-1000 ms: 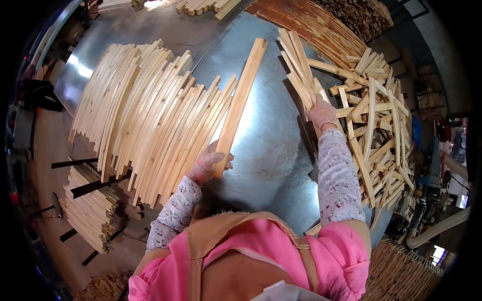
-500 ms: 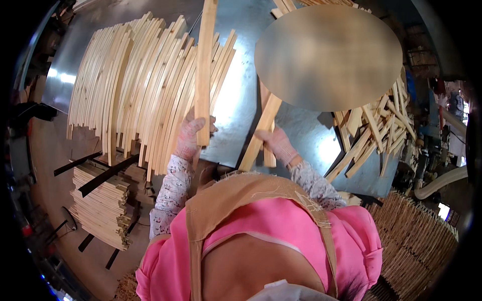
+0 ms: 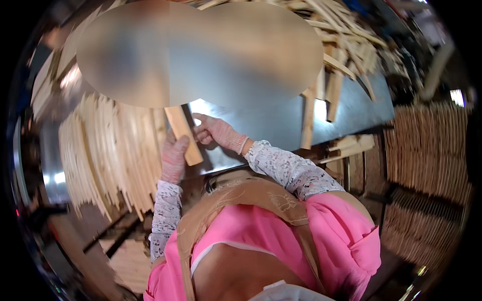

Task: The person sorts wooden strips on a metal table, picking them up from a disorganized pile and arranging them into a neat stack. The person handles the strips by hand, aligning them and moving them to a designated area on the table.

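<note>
My left hand (image 3: 173, 156), in a pale pink knit glove, is closed round the near end of a flat wooden strip (image 3: 183, 135). The strip slants away from me, and its far part is lost behind a blurred patch. Just right of it is my right hand (image 3: 219, 134), gloved the same way. Its index finger stretches toward the strip, apart from the other bent fingers, and I see nothing held in it. Left of my left hand lies a row of wooden strips (image 3: 113, 145), set side by side.
The metal table (image 3: 351, 118) spans the space before me. Loose strips (image 3: 334, 93) lie jumbled at its far right, some jutting over the near edge. Tall stacks of strips (image 3: 427, 150) stand right of the table. Another stack (image 3: 133, 261) sits low at the left. Blurred ovals cover the far middle.
My right hand has moved left, close to my left hand, and has let go of the strips it held. My left hand still grips a strip, now tilted differently. The view has shifted.
</note>
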Demonstrator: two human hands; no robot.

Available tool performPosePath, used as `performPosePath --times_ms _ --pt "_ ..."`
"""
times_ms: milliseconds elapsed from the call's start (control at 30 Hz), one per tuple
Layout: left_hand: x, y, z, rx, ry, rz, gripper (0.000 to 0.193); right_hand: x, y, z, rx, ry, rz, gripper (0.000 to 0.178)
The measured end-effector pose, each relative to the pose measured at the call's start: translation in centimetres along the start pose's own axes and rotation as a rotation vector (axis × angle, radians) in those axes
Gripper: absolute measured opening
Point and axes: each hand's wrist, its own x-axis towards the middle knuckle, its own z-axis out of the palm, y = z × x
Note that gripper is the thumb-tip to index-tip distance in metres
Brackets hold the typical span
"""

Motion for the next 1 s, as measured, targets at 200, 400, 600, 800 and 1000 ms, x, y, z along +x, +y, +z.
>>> performPosePath --times_ms 200,400,600,800,1000 --pt "4.0 -12.2 26.4 0.844 -0.555 -0.087 0.068 -16.5 5.7 -23.0 -0.556 0.728 -0.694 0.029" --pt "6.3 -27.6 39.2 1.131 -0.474 0.537 0.071 -35.5 27.6 -47.1 -0.679 1.490 -0.121 0.018" --pt "6.0 -32.1 41.9 1.535 -0.358 0.421 0.085 -44.5 49.2 -58.0 -0.460 1.609 0.606 0.026" --pt "5.6 -33.2 42.1 1.520 -0.158 0.309 0.088 -40.7 51.4 -64.0 0.269 1.753 0.476 0.044" --pt "8.7 -31.9 39.3 1.405 -0.075 0.006 0.091 -36.4 49.7 -67.3 -0.356 1.373 0.604 0.032"
